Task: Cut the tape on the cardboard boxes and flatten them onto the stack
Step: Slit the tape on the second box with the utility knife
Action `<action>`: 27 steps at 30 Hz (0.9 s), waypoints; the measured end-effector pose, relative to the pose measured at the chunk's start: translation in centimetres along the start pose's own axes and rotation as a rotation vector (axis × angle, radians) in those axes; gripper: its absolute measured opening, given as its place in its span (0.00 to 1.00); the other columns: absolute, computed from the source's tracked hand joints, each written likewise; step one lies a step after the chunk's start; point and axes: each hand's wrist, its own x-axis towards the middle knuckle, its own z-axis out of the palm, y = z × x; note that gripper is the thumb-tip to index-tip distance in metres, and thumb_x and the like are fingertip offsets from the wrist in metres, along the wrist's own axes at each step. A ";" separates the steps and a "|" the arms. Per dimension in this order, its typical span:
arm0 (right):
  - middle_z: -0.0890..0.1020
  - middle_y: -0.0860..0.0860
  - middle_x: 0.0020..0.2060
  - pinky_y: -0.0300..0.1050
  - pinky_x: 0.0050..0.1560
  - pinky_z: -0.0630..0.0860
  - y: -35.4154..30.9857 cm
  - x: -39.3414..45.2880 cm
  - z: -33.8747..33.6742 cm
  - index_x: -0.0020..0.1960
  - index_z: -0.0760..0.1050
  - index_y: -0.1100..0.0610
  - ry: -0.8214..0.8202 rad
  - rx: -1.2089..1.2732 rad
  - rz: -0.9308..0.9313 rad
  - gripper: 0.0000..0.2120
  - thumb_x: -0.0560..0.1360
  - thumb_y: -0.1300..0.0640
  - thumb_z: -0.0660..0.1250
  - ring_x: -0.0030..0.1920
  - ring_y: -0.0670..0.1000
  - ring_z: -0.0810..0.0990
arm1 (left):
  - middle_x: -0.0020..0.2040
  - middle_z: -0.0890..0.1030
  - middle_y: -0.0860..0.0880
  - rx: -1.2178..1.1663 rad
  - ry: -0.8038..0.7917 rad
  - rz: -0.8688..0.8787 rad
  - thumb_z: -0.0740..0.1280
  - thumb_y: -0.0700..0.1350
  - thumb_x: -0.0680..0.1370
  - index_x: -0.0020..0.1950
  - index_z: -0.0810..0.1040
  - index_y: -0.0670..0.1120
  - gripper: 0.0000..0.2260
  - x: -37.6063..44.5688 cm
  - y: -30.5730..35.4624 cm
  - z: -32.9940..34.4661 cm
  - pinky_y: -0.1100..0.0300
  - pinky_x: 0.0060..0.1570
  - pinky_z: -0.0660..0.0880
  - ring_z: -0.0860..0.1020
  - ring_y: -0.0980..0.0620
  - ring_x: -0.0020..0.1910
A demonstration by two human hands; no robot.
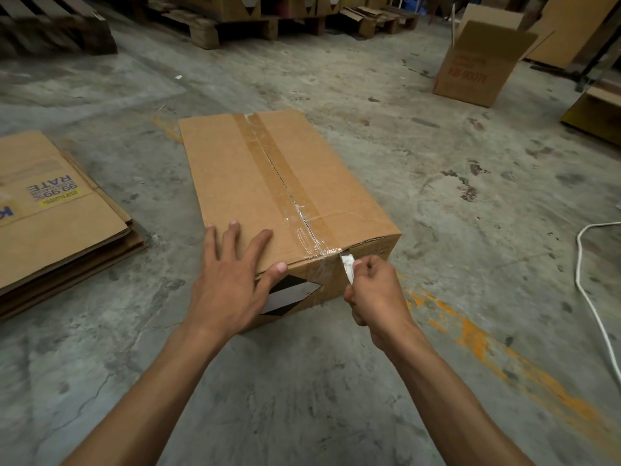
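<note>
A brown cardboard box [235, 176] lies on the concrete floor in the middle of the view. A strip of brown and clear tape [282, 176] runs along its top seam, split along the centre line. My left hand [232, 277] lies flat on the box's near left top, fingers spread, thumb over the near edge. My right hand [376, 290] is closed around a small white-wrapped cutter [347, 264], whose tip touches the tape at the near top edge. To the left lies a stack of flattened boxes [57, 216].
An open upright box with red print [473, 68] stands at the far right. Wooden pallets [215, 25] and cardboard line the back. A white cable [591, 297] curls on the floor at right. An orange painted line [487, 344] crosses the floor beside my right arm.
</note>
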 end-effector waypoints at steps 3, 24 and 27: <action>0.74 0.54 0.31 0.37 0.22 0.59 -0.5 1.0 0.6 0.46 0.69 0.57 -0.024 0.000 0.001 0.12 0.83 0.54 0.52 0.22 0.47 0.64 | 0.80 0.48 0.46 0.001 -0.009 -0.007 0.37 0.73 0.73 0.78 0.51 0.62 0.35 0.1 -0.1 0.0 0.39 0.73 0.52 0.38 0.41 0.78; 0.73 0.50 0.26 0.40 0.24 0.59 -0.8 0.1 2.1 0.47 0.73 0.57 -0.121 0.053 0.012 0.10 0.82 0.56 0.54 0.23 0.46 0.65 | 0.79 0.51 0.54 -0.315 0.009 -0.051 0.41 0.64 0.79 0.76 0.61 0.63 0.26 -0.1 0.2 -0.6 0.48 0.74 0.43 0.36 0.54 0.77; 0.68 0.46 0.19 0.37 0.23 0.55 -1.2 -1.0 0.5 0.42 0.70 0.55 -0.296 0.059 0.038 0.12 0.83 0.56 0.56 0.20 0.44 0.59 | 0.78 0.52 0.53 -0.299 -0.007 -0.057 0.42 0.65 0.79 0.75 0.61 0.63 0.26 0.0 0.1 -0.7 0.48 0.74 0.45 0.37 0.53 0.77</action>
